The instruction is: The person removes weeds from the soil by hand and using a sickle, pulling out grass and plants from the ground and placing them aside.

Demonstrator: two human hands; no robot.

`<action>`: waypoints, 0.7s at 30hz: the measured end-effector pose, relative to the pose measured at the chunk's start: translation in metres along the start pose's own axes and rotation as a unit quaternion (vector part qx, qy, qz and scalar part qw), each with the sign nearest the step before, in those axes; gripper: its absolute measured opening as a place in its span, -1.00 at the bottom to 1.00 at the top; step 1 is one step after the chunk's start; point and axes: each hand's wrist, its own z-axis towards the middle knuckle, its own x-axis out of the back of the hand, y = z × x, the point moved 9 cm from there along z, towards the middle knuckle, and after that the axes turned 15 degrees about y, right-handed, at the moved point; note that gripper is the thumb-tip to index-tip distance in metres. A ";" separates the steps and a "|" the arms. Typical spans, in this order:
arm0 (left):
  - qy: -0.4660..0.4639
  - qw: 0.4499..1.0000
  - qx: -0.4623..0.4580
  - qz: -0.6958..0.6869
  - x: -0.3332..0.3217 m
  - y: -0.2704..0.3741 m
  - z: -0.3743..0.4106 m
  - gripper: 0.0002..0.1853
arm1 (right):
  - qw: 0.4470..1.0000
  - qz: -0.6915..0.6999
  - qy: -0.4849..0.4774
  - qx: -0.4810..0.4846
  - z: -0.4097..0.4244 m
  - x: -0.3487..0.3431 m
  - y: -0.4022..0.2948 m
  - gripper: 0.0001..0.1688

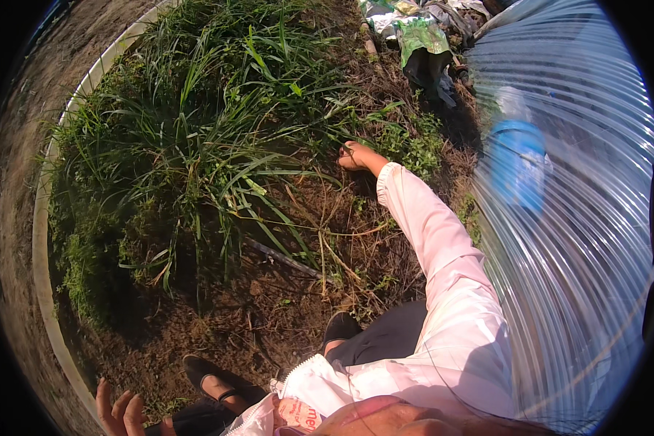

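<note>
My right hand reaches out to the right edge of a large clump of long green grass. Its fingers are curled down among the blades and low weeds, and what lies inside them is hidden. At the lower left my left hand is raised near my knee, with its fingers apart and nothing seen in them. Between the hands are brown soil, dry grass stalks and a thin grey stick on the ground. Small leafy weeds grow just right of my right hand.
A pale curved border edges the plot at left. Clear corrugated sheeting stands at right, with a blue container behind it. Crumpled plastic bags lie at the top. My black shoes rest on the soil.
</note>
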 end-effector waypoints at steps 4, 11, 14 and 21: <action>-0.015 0.999 0.043 0.029 0.006 0.002 -0.007 -0.48 | 0.971 0.227 0.012 -0.070 0.033 0.092 -0.109 -0.56; -0.018 0.998 0.059 0.003 0.000 -0.002 -0.007 -0.49 | 0.976 -0.157 0.091 -0.119 0.008 0.114 -0.067 -0.78; -0.024 0.997 0.078 0.013 0.003 -0.002 -0.010 -0.49 | 0.960 -0.171 0.195 -0.104 0.027 0.073 -0.045 -0.85; -0.023 0.997 0.068 -0.033 -0.013 -0.013 -0.010 -0.50 | 0.912 -0.072 0.400 -0.061 -0.005 0.061 0.023 -0.81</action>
